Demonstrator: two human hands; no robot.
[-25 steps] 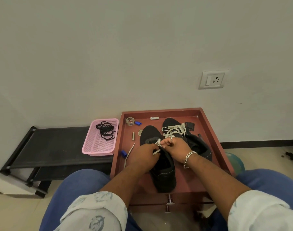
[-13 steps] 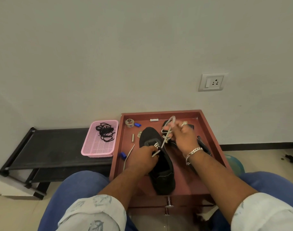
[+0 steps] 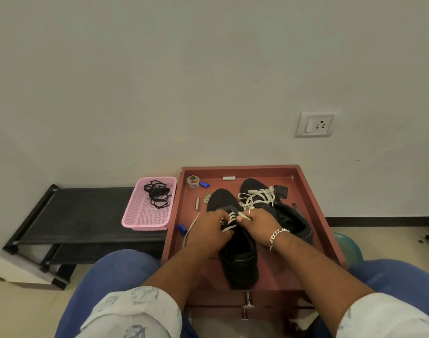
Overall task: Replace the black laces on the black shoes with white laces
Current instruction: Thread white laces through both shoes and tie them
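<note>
- Right hand (image 3: 256,224) has come back down to the near shoe (image 3: 235,242). Half a second ago it was up at 12 o'clock pulling slack through; now its grip is narrow, pinching the white lace (image 3: 230,219) right at the eyelets.
- Left hand (image 3: 207,231) hasn't budged, curled on the shoe's left side with fingertips on the lace rows, keeping it steady. Can't tell if it's pinching the lace or just the upper.
- So that pull looks done: a few white rows now sit across the near shoe. My guess is it's lining up the next eyelet, so this shoe is only part laced.
- One loose lace end trails off at 9 o'clock onto the red tray (image 3: 313,191).
- Far shoe (image 3: 281,211) at 1 o'clock already has white lace (image 3: 257,197) bunched loosely on top, doesn't look tied.
- Old black laces (image 3: 157,193) sit in the pink basket (image 3: 145,215) at 10 o'clock, well apart, on a black rack (image 3: 86,211).
- Small bits like a tape roll (image 3: 193,181) at the tray's far edge.
</note>
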